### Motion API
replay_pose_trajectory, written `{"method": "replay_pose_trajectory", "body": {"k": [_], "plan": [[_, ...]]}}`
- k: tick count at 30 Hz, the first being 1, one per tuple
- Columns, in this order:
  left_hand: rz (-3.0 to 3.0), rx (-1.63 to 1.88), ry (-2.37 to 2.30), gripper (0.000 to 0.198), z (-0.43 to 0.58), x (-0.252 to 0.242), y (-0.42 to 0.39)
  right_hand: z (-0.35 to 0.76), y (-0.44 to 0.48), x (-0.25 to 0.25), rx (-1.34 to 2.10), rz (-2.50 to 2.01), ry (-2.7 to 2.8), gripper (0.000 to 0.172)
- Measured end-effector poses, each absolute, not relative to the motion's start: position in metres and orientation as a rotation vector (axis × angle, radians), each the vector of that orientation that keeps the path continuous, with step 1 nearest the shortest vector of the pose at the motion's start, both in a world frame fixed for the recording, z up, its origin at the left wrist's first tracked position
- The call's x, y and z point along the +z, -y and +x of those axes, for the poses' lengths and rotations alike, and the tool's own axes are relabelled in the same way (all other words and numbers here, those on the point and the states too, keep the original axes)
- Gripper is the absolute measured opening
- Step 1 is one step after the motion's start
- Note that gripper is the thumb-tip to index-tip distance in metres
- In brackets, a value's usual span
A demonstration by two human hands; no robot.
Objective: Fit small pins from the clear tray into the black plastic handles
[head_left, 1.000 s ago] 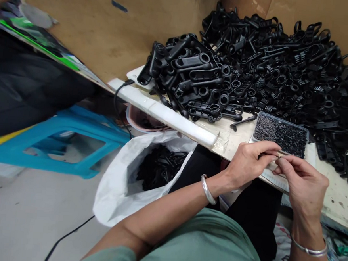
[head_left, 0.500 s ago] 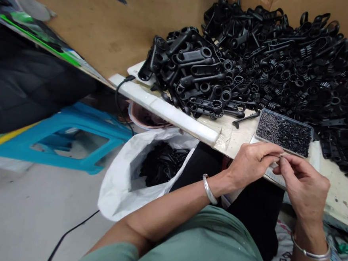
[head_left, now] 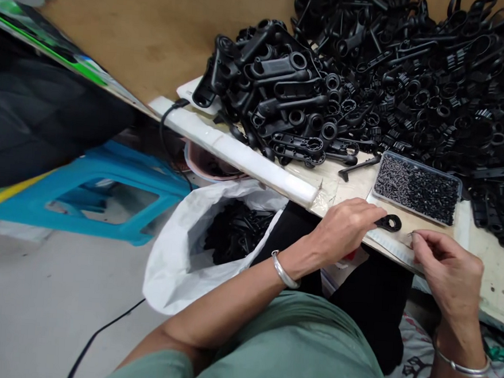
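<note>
My left hand [head_left: 347,229] is closed on a black plastic part [head_left: 391,223] at the table's front edge. The part's ringed end sticks out past my fingertips, while the rest is hidden by the hand. To its right, my right hand [head_left: 447,266] pinches a tiny, thin, pin-like piece [head_left: 410,234] between thumb and forefinger; its exact kind is too small to make out. Just beyond both hands lies a clear shallow box [head_left: 416,188], filled with tiny grey pieces on the left and tiny black ones on the right.
A large heap of black plastic parts [head_left: 397,84] covers the back of the table. White foam [head_left: 237,150] edges the table at left. Below stand a white sack [head_left: 164,269] of black parts and a blue plastic stool [head_left: 105,196]. A black cable [head_left: 104,331] crosses the floor.
My hands were together at the fingertips and have moved apart, the left one leftward. The black part's ringed end now shows at the left fingertips. The view has shifted slightly.
</note>
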State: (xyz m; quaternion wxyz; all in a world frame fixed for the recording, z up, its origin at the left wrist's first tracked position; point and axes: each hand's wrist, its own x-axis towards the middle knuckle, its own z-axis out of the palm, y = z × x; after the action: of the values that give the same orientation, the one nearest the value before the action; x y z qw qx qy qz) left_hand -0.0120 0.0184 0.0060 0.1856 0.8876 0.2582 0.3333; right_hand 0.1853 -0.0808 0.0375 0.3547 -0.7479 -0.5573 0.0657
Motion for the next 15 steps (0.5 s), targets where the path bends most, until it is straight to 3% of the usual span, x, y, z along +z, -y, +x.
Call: {"method": "replay_pose_trajectory", "body": {"k": [15], "plan": [[2.331,1.056,-0.669,0.012,-0.004,-0.004,0.0,0.169,0.077,0.032,-0.308,-1.762,2.003,0.015]]}}
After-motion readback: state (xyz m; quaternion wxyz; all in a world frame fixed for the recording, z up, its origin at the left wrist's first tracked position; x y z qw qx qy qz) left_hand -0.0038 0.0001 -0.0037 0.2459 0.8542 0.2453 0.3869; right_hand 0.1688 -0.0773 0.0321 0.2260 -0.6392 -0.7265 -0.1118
